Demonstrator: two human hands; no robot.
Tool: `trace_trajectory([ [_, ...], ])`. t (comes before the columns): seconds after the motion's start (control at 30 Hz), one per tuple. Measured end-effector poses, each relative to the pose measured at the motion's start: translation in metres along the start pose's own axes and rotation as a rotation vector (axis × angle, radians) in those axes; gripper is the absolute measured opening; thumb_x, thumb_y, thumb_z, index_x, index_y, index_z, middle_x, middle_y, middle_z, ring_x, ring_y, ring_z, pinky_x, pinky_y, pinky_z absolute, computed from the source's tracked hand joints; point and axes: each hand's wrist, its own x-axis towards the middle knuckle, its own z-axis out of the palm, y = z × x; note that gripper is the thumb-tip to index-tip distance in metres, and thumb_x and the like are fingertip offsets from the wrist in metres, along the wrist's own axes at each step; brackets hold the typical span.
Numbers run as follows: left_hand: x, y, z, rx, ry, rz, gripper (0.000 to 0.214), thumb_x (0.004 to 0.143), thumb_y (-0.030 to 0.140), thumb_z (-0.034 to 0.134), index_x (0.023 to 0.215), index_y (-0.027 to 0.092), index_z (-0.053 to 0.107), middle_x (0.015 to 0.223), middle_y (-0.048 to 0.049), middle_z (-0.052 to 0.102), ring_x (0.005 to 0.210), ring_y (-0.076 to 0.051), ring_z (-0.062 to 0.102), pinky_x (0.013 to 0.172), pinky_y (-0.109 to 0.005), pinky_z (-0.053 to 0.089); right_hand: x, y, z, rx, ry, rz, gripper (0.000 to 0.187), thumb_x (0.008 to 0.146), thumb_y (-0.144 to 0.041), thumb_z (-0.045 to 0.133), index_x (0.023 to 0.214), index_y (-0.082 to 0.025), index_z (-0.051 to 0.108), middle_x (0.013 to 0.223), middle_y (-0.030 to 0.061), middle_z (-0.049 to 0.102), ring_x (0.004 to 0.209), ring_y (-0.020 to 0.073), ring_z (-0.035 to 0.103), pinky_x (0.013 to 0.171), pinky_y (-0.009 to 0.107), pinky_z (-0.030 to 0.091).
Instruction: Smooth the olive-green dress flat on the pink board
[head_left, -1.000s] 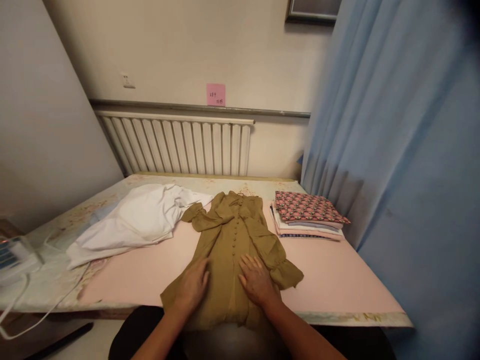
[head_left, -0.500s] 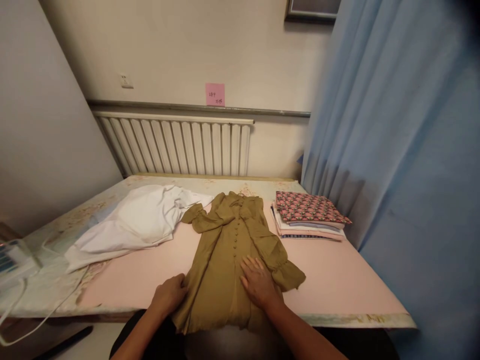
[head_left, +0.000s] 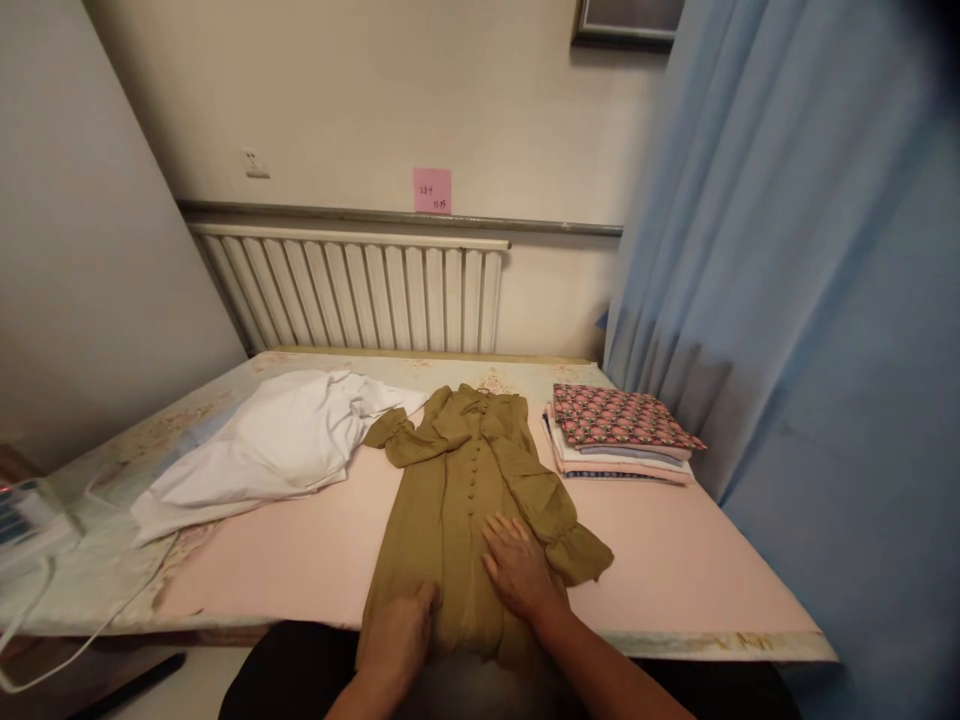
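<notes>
An olive-green dress (head_left: pixel 450 510) with a row of small covered buttons and gathered cuffs lies front up, its hem at the near edge of the table. My right hand (head_left: pixel 517 570) rests flat on its lower front, right of the button line, fingers stretched out. Over the lower left part of the skirt is my left hand (head_left: pixel 401 630), with bent fingers pinched together at the cloth. Its fingertips are partly hidden. One sleeve spreads out to the left, while the other lies down along the right side.
A crumpled white garment (head_left: pixel 292 430) lies on the left. At right sits a stack of folded cloth topped by a red patterned piece (head_left: pixel 622 415). Pink padding (head_left: pixel 675 560) covers the table. A blue curtain (head_left: pixel 810 300) hangs at right; a white cable (head_left: pixel 97 630) droops at left.
My left hand has moved right, from the dress's left edge onto its lower front. The skirt's left side lies smoother. My right hand has stayed in place.
</notes>
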Motion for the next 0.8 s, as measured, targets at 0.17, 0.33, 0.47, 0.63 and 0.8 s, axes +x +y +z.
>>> trace_trajectory([
  [0.17, -0.004, 0.001, 0.002, 0.017, -0.074, 0.027, 0.024, 0.087, 0.014, 0.037, 0.094, 0.024, 0.057, 0.094, -0.0063, 0.071, 0.085, -0.022, 0.067, 0.068, -0.031, 0.042, 0.001, 0.001, 0.002, 0.008, 0.022, 0.006, 0.044, 0.093, -0.032, 0.051, 0.136, -0.022, 0.052, 0.144, 0.0059, 0.05, 0.138, 0.0216, 0.036, 0.117, 0.042, 0.023],
  [0.33, -0.002, -0.012, 0.007, -0.112, -0.059, 0.09, 0.015, 0.086, 0.014, 0.04, 0.081, 0.024, 0.051, 0.089, -0.0025, 0.068, 0.085, -0.018, 0.064, 0.072, -0.026, 0.039, 0.001, 0.001, 0.001, -0.003, 0.014, 0.006, 0.044, 0.093, -0.032, 0.052, 0.135, -0.022, 0.053, 0.143, 0.0064, 0.051, 0.137, 0.0216, 0.038, 0.117, 0.042, 0.024],
  [0.47, 0.002, -0.023, 0.011, -0.271, -0.031, 0.15, 0.014, 0.08, 0.011, 0.043, 0.076, 0.023, 0.046, 0.084, 0.0005, 0.065, 0.08, -0.014, 0.059, 0.071, -0.023, 0.038, 0.001, 0.0, -0.001, -0.023, 0.019, 0.002, 0.044, 0.093, -0.031, 0.053, 0.136, -0.023, 0.052, 0.143, 0.0053, 0.051, 0.137, 0.0208, 0.038, 0.117, 0.042, 0.025],
  [0.63, 0.003, -0.028, 0.011, -0.333, -0.084, 0.154, 0.012, 0.074, 0.011, 0.047, 0.074, 0.023, 0.046, 0.081, 0.0022, 0.064, 0.079, -0.013, 0.058, 0.071, -0.023, 0.039, 0.0, -0.001, -0.002, -0.008, 0.026, 0.005, 0.044, 0.094, -0.034, 0.052, 0.136, -0.024, 0.052, 0.144, 0.0046, 0.05, 0.137, 0.021, 0.038, 0.117, 0.042, 0.025],
  [0.8, 0.008, -0.021, 0.002, -0.355, -0.06, 0.181, 0.015, 0.086, 0.029, 0.045, 0.075, 0.023, 0.052, 0.077, 0.0014, 0.065, 0.075, -0.015, 0.059, 0.07, -0.026, 0.042, 0.002, 0.0, -0.003, -0.001, 0.022, 0.002, 0.045, 0.093, -0.034, 0.052, 0.137, -0.024, 0.05, 0.144, 0.0041, 0.05, 0.137, 0.0202, 0.038, 0.118, 0.041, 0.024],
])
